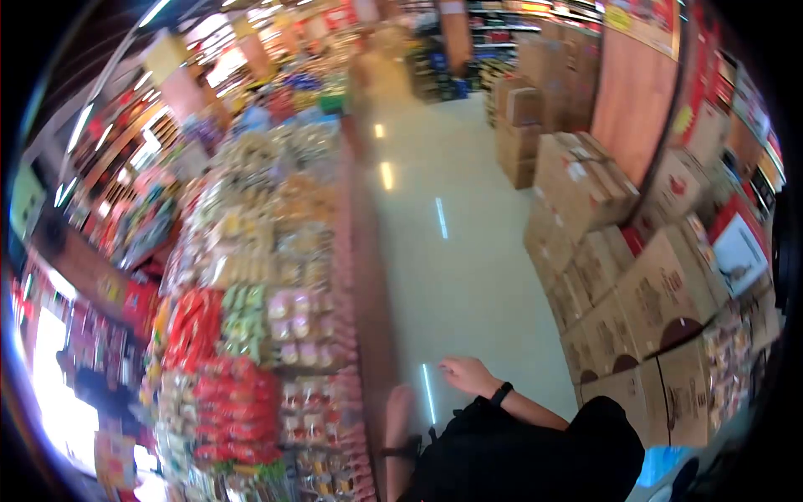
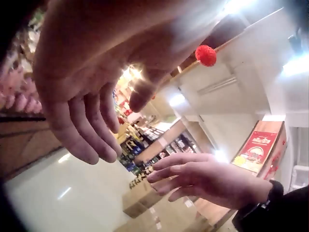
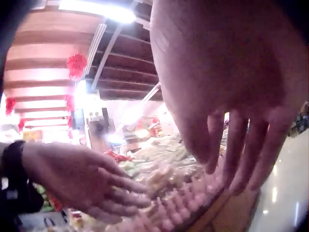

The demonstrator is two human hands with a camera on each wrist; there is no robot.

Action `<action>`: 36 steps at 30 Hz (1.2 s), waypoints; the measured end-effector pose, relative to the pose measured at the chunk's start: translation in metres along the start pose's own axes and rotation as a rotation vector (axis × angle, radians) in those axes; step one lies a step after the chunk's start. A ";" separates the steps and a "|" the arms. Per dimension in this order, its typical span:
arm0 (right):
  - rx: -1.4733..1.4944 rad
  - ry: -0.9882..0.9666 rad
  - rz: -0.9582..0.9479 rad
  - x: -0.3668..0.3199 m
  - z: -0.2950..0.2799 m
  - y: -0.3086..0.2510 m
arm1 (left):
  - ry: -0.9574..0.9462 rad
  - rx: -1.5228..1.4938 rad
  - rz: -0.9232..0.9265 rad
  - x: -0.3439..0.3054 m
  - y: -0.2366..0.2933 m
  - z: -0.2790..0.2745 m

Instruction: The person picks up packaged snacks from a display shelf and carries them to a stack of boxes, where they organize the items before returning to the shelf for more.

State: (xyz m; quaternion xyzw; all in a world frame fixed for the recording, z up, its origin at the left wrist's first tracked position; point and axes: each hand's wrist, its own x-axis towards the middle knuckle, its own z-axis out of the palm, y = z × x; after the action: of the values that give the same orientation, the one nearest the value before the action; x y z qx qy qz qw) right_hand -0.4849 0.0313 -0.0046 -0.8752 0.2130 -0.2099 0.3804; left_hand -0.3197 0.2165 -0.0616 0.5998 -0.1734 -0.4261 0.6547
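Note:
Both hands hang in front of the body, apart and holding nothing. The left hand (image 1: 398, 412) is beside the edge of the long display of packaged goods (image 1: 251, 243), slightly blurred in the head view. In the left wrist view the left hand (image 2: 91, 92) shows relaxed, slightly bent fingers. Over the pale floor is the right hand (image 1: 468, 375), with a dark band (image 1: 501, 393) on its wrist. Its fingers hang loosely in the right wrist view, where the right hand (image 3: 231, 96) is large at the top right.
A shiny aisle floor (image 1: 468, 276) runs ahead. Stacked cardboard boxes (image 1: 585, 180) line its right side, beside a wood-panelled pillar (image 1: 636, 92). Red and green packages lie on the left display, with a pink trim (image 1: 347, 293) along its edge. Shelves stand at the far end.

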 end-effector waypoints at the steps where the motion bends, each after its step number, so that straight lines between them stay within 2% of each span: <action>1: -0.046 0.053 0.018 -0.005 -0.018 0.017 | -0.031 -0.076 -0.042 0.007 0.005 0.030; 3: -0.139 0.152 0.045 -0.011 -0.040 0.053 | -0.132 -0.009 -0.048 0.023 0.011 0.076; 6: -0.143 0.193 0.234 -0.025 -0.074 0.101 | -0.285 0.150 -0.107 0.048 0.020 0.143; 9: -0.065 0.309 0.291 -0.040 -0.138 0.108 | -0.434 0.185 -0.130 0.072 0.005 0.199; 14: -0.262 0.450 0.527 -0.086 -0.228 0.105 | -0.670 0.272 -0.231 0.100 -0.001 0.278; 15: -0.281 0.490 0.566 -0.096 -0.238 0.107 | -0.699 0.286 -0.243 0.099 0.003 0.293; 18: -0.230 0.829 0.558 -0.128 -0.246 0.148 | -0.783 0.294 -0.242 0.110 0.015 0.339; 21: -0.302 0.943 0.773 -0.158 -0.262 0.168 | -0.869 0.279 -0.299 0.120 0.019 0.375; 24: -0.339 1.042 0.881 -0.176 -0.289 0.175 | -0.962 0.319 -0.359 0.145 -0.003 0.408; 26: -0.390 1.110 0.953 -0.176 -0.312 0.183 | -1.043 0.321 -0.339 0.166 -0.009 0.433; 30: -0.495 1.191 1.095 -0.172 -0.354 0.196 | -1.192 0.311 -0.261 0.190 0.018 0.496; 33: -0.529 1.280 1.018 -0.157 -0.394 0.192 | -1.294 0.365 -0.333 0.236 -0.022 0.541; 36: -0.613 1.371 1.074 -0.161 -0.406 0.196 | -1.469 0.361 -0.310 0.245 -0.013 0.594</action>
State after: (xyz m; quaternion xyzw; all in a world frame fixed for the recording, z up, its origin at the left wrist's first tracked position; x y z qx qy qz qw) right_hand -0.8736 -0.2385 0.0673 -0.4056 0.8153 -0.4121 -0.0312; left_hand -0.6215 -0.3484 -0.0122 0.2781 -0.5443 -0.7667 0.1965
